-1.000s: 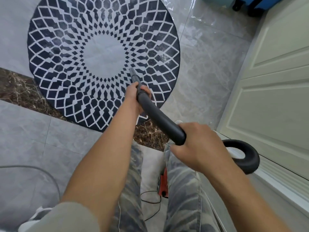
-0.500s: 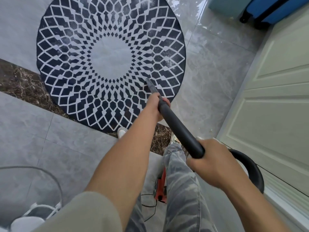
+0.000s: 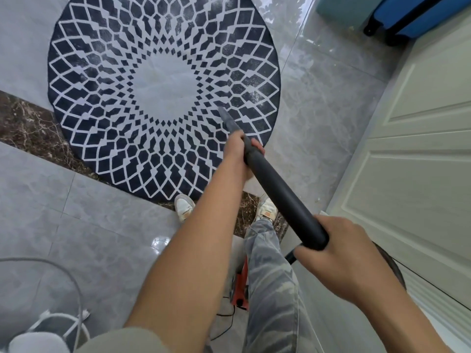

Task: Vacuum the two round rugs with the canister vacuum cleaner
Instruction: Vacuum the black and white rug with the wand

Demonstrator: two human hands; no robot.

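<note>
A round navy rug (image 3: 102, 103) with a white diamond pattern and a pale centre lies on the grey tile floor. The black vacuum wand (image 3: 277, 189) slants down from lower right, and its narrow nozzle tip (image 3: 223, 112) touches the rug right of the pale centre. My left hand (image 3: 238, 151) grips the wand low, near the nozzle. My right hand (image 3: 339, 253) grips its upper end, where the black hose (image 3: 392, 263) curves away behind it. An orange part of the canister (image 3: 240, 286) shows between my legs. Only one rug is in view.
A cream panelled door (image 3: 413, 154) fills the right side. A blue suitcase (image 3: 407, 14) stands at the top right. A grey cord (image 3: 63, 276) loops over the tiles at the lower left beside a white object (image 3: 38, 337). My shoes (image 3: 183, 206) stand at the rug's near edge.
The nozzle has swept rightward across the rug, from near the pale centre's lower edge toward its right part. Both hands moved right with the wand, and my view rose so that my shoes show.
</note>
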